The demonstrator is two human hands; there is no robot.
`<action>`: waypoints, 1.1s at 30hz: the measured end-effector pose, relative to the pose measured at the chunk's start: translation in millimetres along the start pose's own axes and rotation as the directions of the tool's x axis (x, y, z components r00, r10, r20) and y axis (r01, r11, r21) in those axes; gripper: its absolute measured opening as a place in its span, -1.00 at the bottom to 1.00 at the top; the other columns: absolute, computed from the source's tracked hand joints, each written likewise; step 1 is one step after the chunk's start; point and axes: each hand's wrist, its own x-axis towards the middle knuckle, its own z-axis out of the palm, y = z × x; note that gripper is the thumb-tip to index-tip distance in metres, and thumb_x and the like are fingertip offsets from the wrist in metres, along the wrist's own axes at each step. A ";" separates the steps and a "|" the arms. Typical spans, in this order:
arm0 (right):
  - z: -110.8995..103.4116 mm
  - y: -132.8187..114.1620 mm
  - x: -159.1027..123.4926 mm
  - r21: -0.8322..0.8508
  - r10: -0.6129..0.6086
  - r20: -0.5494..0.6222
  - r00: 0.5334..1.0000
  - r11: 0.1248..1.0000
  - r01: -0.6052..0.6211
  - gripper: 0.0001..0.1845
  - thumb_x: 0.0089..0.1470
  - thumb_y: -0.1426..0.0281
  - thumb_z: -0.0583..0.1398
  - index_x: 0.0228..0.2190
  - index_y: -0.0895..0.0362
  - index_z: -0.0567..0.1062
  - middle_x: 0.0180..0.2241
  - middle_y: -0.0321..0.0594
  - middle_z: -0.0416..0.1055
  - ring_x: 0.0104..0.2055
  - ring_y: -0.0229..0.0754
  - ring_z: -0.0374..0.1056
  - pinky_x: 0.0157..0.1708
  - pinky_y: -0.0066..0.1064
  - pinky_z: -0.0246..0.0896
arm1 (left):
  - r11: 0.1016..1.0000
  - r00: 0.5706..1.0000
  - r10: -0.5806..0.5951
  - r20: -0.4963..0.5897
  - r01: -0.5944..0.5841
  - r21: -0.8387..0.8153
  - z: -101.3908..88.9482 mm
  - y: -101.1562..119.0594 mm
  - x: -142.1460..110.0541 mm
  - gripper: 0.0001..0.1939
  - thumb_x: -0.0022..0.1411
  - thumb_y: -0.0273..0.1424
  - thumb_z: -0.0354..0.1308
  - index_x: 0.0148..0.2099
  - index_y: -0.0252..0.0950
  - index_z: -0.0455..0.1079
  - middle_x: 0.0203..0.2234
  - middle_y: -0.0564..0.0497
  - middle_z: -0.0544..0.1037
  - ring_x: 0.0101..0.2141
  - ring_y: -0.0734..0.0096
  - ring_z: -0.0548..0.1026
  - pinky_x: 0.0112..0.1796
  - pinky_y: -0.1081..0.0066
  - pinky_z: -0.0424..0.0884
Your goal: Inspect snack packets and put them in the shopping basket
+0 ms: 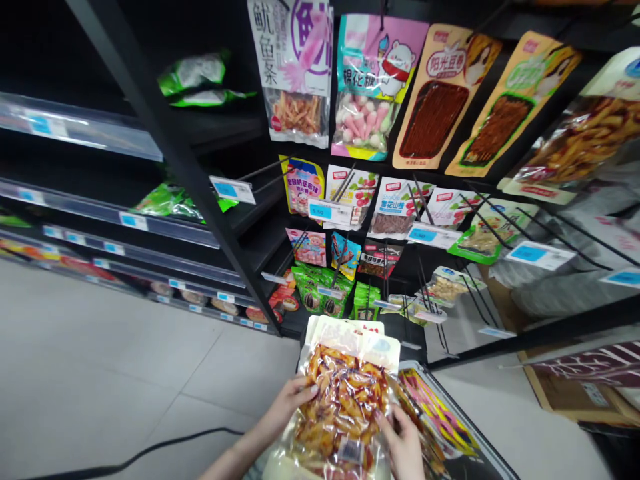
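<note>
Both my hands hold a small stack of clear, vacuum-sealed snack packets filled with glossy reddish-brown pieces, low in the head view. My left hand grips the left edge, thumb on the front. At the right edge, my right hand has its thumb on the front face. Cream-coloured top flaps of the packets fan apart slightly, and a barcode label shows near the bottom. Just right of my right hand, an open case contains pink-and-yellow packets. A similar large packet hangs at the upper right of the rack.
Ahead, a black rack carries hanging snack bags on thin metal hooks that jut outward with price tags. Dark shelves with green packets run along the left. A black cable crosses the tiled floor. A cardboard box stands right.
</note>
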 end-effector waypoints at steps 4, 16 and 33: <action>-3.5 -4.6 -1.7 -0.057 -0.013 -0.049 0.999 0.998 0.010 -0.70 -0.15 0.15 0.21 -0.56 0.16 0.49 -0.60 -0.31 0.29 -0.52 -0.21 0.17 -0.49 -0.44 0.09 | 1.000 1.000 0.012 0.004 -0.012 0.008 0.7 1.6 -0.2 -0.62 -0.06 -0.10 0.19 -0.39 -0.35 0.52 -0.43 -0.05 0.51 -0.35 0.21 0.41 -0.26 0.33 0.27; -3.6 -2.0 -5.8 -0.199 0.008 -0.244 0.970 0.978 -0.059 -0.51 -0.30 0.02 0.22 -0.46 0.16 0.60 -0.35 -0.02 0.52 -0.22 0.14 0.38 -0.19 -0.16 0.24 | 0.994 0.998 0.069 0.013 -0.070 0.081 -2.6 -2.1 2.2 -0.62 -0.02 -0.10 0.16 -0.41 -0.35 0.51 -0.43 -0.03 0.50 -0.34 0.23 0.38 -0.23 0.36 0.25; 15.4 -22.1 -27.2 0.098 -0.075 -0.329 0.941 0.989 0.113 -0.60 -0.23 0.05 0.25 -0.53 0.09 0.29 -0.67 -0.45 0.10 -0.61 -0.30 0.07 -0.59 -0.46 0.01 | 0.917 0.973 0.226 0.053 -0.231 0.325 0.1 -0.9 -3.0 -0.69 0.11 -0.19 0.08 -0.46 -0.31 0.47 -0.33 -0.06 0.45 -0.20 0.19 0.34 -0.09 0.36 0.23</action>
